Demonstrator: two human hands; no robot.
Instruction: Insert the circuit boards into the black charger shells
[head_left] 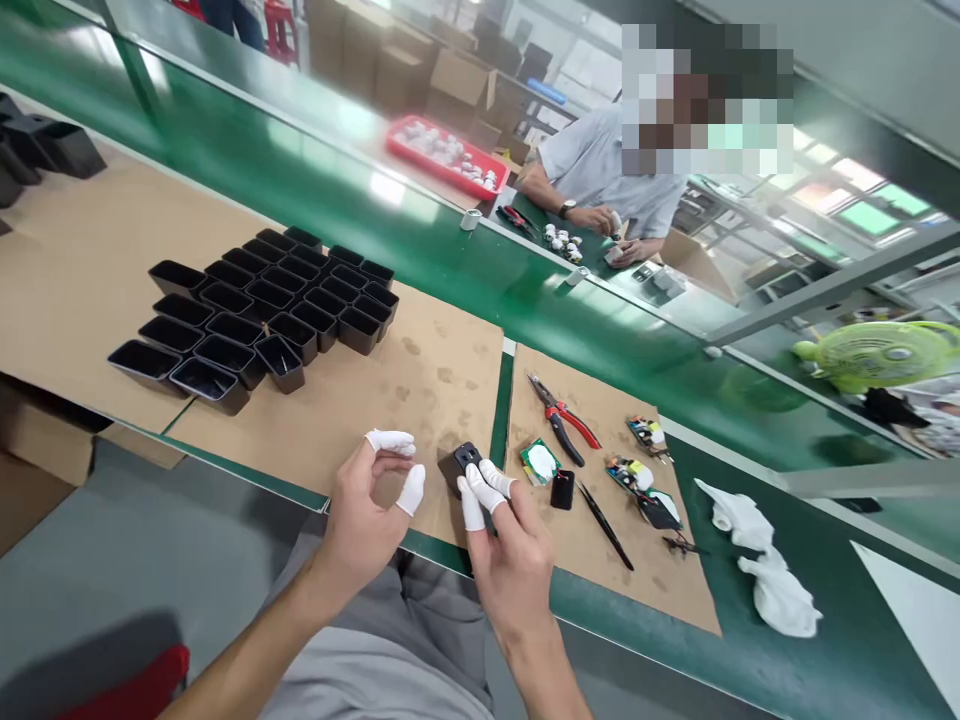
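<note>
My right hand (510,545) pinches a small black housing (459,462) between its white-cotted fingertips (491,485), holding it at the near edge of the cardboard sheet (420,390), just left of the green gap between the two sheets. The housing's top face shows two small openings. My left hand (367,520) holds nothing: thumb and forefinger, both in white cots (390,440), curl toward each other with a clear gap between them, hovering just left of the housing without touching it.

Just right of my right hand, on the second cardboard sheet (600,400), I see a green board with a white part (538,461) and a small black cap (562,489) beside it. Red-handled pliers (562,420) lie a little farther back. A thin black tool (606,526) lies slanted near the front edge, and more circuit boards (641,480) sit to its right. White cloths (761,565) lie on the green bench well to the right.

Well to the left on the first sheet, a cluster of empty black shells (255,310) stands in rows. Beyond them runs the green conveyor (420,220). Across it another person (607,170) works with small white parts, a red tray (448,153) beside them. A green fan (881,355) sits at far right.
</note>
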